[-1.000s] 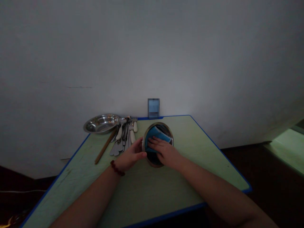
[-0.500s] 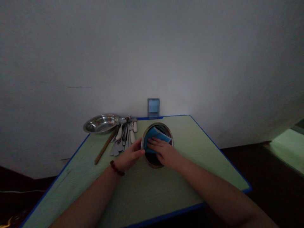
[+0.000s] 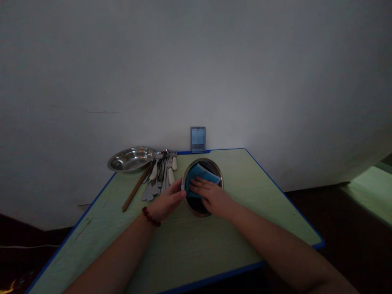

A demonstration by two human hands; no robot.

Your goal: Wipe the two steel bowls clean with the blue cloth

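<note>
Near the middle of the table stands a round stainless steel bowl (image 3: 199, 212), its opening facing me. My left hand (image 3: 169, 199) grips its left side, thumb at the rim and fingers partly hidden behind the wall. Inside the bowl lies a blue cloth (image 3: 206, 173), a paler edge running along its upper right. My right hand (image 3: 212, 196) reaches into the opening, its outstretched fingers flat on the cloth and pressing it to the inner wall. The right thumb is hard to make out.
A wide shallow metal dish (image 3: 131, 160) sits at the back left corner. Beside it lie a pile of cutlery (image 3: 159, 176) and a wooden stick (image 3: 134, 192). A pixelated upright device (image 3: 198, 140) leans at the wall. The green table (image 3: 263, 212) has blue edges.
The bowl has shifted very slightly left at its rim, and my left thumb has moved a little left with it. My right hand stays on the cloth.
</note>
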